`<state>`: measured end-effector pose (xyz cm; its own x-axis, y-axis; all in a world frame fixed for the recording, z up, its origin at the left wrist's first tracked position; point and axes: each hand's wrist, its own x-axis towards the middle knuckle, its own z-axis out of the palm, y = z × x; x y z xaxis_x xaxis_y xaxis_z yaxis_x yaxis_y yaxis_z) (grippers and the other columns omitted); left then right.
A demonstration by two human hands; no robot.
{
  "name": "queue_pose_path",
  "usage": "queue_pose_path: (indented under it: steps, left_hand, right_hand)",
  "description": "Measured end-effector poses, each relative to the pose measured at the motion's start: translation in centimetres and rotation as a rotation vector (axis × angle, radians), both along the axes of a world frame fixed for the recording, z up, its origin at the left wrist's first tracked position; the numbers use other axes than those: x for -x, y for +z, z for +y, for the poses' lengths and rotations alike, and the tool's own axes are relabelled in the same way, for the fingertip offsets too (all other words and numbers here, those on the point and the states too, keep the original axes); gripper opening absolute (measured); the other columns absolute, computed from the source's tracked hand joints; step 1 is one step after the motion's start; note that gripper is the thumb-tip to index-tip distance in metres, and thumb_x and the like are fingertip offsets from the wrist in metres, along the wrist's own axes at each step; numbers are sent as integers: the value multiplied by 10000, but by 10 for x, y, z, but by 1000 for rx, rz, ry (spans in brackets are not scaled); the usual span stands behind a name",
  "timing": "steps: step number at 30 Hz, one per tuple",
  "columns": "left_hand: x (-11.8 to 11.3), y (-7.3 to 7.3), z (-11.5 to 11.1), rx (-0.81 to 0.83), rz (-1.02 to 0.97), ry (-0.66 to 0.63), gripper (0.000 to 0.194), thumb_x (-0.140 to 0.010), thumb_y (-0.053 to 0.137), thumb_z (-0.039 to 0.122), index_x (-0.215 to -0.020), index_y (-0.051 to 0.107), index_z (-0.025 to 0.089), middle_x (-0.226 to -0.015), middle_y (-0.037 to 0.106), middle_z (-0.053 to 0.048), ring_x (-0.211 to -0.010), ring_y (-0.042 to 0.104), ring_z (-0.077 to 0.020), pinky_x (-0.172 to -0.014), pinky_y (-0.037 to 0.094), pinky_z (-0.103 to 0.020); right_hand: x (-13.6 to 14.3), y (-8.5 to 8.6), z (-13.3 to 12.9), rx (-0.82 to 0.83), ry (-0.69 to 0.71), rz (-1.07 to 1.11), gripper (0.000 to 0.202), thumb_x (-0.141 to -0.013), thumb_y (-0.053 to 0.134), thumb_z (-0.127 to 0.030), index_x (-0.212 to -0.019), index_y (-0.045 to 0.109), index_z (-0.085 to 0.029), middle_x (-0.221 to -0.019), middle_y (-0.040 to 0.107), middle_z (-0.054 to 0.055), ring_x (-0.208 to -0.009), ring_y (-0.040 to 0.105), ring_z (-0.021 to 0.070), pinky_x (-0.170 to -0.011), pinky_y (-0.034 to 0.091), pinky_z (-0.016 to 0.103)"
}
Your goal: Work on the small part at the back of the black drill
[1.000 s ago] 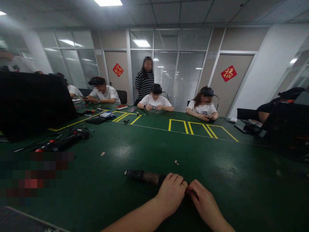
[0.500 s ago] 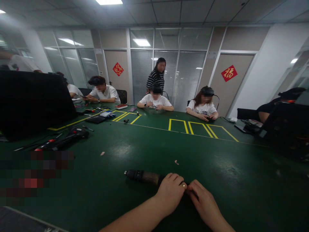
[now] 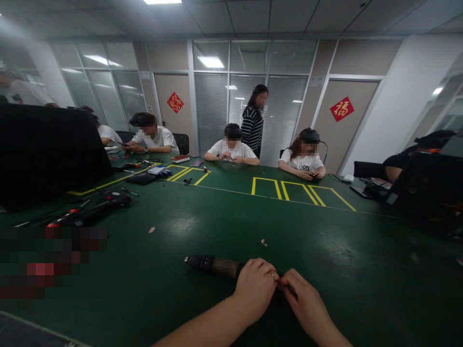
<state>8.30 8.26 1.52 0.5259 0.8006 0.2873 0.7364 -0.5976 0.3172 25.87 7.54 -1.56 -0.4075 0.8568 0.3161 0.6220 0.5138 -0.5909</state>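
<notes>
A dark power drill (image 3: 211, 264) lies on its side on the green table (image 3: 224, 221), chuck pointing left. My left hand (image 3: 256, 288) rests curled over its rear body, a ring on one finger. My right hand (image 3: 307, 304) sits close beside it on the right, fingertips meeting the left hand's fingertips over the drill. What lies under the two hands is hidden.
Another black and red power tool (image 3: 90, 212) lies at the left. A dark case (image 3: 47, 149) stands at far left, another dark case (image 3: 427, 193) at right. Several seated people work at the far edge; a person in a striped top (image 3: 253, 123) stands behind them. Yellow tape boxes (image 3: 285, 190) mark the table.
The standing person in the striped top has walked to the right behind the seated ones. My hands and the drill have stayed in place.
</notes>
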Motion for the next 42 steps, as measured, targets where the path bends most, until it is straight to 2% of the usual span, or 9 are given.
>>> queue_pose_path:
  steps: [5,13,18,21,28,34,42]
  left_hand:
    - [-1,-3,1,-1,-48,3,53,-845,580,217,-889,610,221,-979,618,40,-967,507,-169,-846,352,-329]
    - [0,2,0,22,10,-8,79,-870,526,180,-887,596,211,-1004,610,28,-983,503,-177,-865,364,-341]
    - [1,0,1,-13,52,-1,175,-876,548,215,-1047,581,204,-1055,591,0,-995,505,-182,-889,385,-330]
    - [2,-2,3,-75,92,-27,165,-875,549,192,-1034,597,190,-1060,587,-15,-998,513,-181,-934,372,-328]
    - [2,-4,6,-125,199,-56,101,-903,511,175,-921,611,172,-998,598,-32,-956,536,-200,-853,423,-338]
    - [2,1,3,-113,141,-48,112,-865,542,201,-965,590,183,-993,574,-30,-937,512,-196,-842,419,-331]
    - [4,1,6,-138,228,-88,126,-907,477,161,-982,578,170,-982,568,-37,-933,512,-191,-826,411,-331]
  right_hand:
    - [-1,-1,0,1,-5,-3,165,-901,372,-169,-822,508,-222,-837,506,-3,-726,549,157,-654,386,241]
    - [-2,-1,0,5,-3,-26,157,-889,387,-159,-826,515,-224,-835,509,-8,-715,553,153,-639,390,232]
    - [-3,-1,1,0,-9,-27,145,-884,384,-166,-817,503,-217,-833,510,-2,-722,552,157,-647,399,239]
    - [-3,-1,1,3,-2,-35,154,-886,381,-163,-841,516,-221,-849,518,1,-735,557,159,-656,407,239]
    - [-2,0,-1,4,-7,-32,156,-898,386,-164,-827,512,-225,-847,514,-6,-740,557,160,-667,405,239]
    - [-1,0,0,11,-13,-16,160,-889,380,-146,-832,507,-225,-851,517,-5,-751,555,157,-678,407,237]
    - [0,0,0,33,-24,-58,154,-890,394,-150,-840,522,-220,-861,533,4,-751,561,166,-693,426,250]
